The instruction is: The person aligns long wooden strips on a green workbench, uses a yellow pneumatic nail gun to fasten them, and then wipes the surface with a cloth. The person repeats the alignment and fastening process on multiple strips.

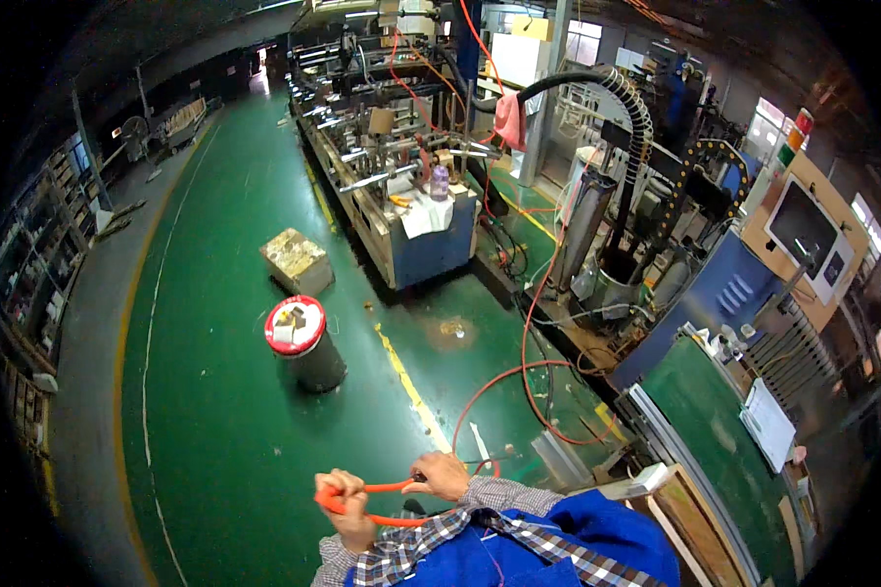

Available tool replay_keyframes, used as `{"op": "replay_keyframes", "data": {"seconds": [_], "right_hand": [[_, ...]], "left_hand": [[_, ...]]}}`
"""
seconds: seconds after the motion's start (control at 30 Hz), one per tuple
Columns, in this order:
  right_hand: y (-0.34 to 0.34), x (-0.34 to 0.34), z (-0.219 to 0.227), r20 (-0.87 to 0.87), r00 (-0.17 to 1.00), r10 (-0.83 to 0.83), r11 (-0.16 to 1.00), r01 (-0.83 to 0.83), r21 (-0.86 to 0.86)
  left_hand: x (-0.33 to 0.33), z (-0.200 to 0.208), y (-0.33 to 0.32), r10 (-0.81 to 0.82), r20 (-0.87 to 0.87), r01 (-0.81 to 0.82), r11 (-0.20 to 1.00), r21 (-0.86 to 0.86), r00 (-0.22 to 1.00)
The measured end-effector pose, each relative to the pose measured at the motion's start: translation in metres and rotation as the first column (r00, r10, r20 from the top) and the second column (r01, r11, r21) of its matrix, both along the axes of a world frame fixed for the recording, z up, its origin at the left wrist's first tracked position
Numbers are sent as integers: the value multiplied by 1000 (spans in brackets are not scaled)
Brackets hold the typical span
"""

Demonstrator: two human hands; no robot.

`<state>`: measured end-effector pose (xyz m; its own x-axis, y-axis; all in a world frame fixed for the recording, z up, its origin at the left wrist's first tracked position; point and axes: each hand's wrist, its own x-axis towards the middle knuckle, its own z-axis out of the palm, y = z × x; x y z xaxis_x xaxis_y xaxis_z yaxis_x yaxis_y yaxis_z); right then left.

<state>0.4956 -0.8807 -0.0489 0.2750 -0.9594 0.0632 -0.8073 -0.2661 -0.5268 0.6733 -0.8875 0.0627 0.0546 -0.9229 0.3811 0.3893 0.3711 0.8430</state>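
Note:
An orange hose (386, 486) runs between my two hands in front of my body. My left hand (350, 511) is closed around a bend of it, and a second stretch of hose leads from that fist back toward my right sleeve. My right hand (443, 476) grips the hose's other part, with a small dark fitting (419, 477) showing at the fingers. What kind of fitting it is, I cannot make out. Both hands are held low, over the green floor.
Ahead stands a dark bin (318, 367) with a red-rimmed top, next to a worn box (298, 260). A long machine (431, 251) reaches into the distance. A red hose (480, 389) curls across the floor. At right are a green-topped table (700, 430) and a clipboard (768, 427).

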Motion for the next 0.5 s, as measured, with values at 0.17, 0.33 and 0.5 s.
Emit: {"op": "replay_keyframes", "data": {"seconds": [0.17, 0.33, 0.5], "right_hand": [[-75, -1, -25, 512, 741, -434, 704, -77, 707], [-164, -17, -5, 368, -13, -930, 266, -716, 646], [-274, -21, -36, 301, 135, -944, 32, -871, 490]], "left_hand": [[-34, 7, -76, -193, 445, 351, 884, -307, 875], [-69, 8, -138, -283, 694, 615, 734, -287, 662], [-137, -5, -202, -378, 817, 827, 527, -196, 435]]}}
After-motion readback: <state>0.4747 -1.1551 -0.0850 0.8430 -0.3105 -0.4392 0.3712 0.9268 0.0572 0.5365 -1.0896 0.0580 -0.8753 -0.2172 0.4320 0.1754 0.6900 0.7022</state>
